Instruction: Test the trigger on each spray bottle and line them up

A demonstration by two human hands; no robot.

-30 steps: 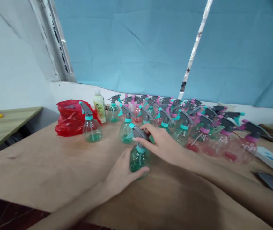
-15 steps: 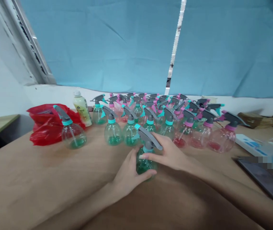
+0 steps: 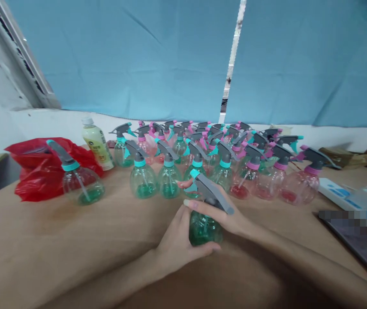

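Observation:
A green spray bottle with a grey and turquoise spray head is between my hands, close in front of me. My left hand wraps round the lower body, thumb across the near side. Around the neck and spray head closes my right hand, its fingers partly hidden behind the grey lever. Just beyond stand green spray bottles with turquoise collars and pink spray bottles with pink collars, in rows. Coloured liquid lies in the bottom of several.
A lone green spray bottle stands at the left before a red plastic bag. A yellow-labelled drink bottle leans beside the bag. On the right lie a white power strip, a dark tablet-like device and a brown package.
The held spray bottle has come slightly nearer and to the right, its spray head turned a little. My right fingers have shifted round the neck. The camera view has moved slightly.

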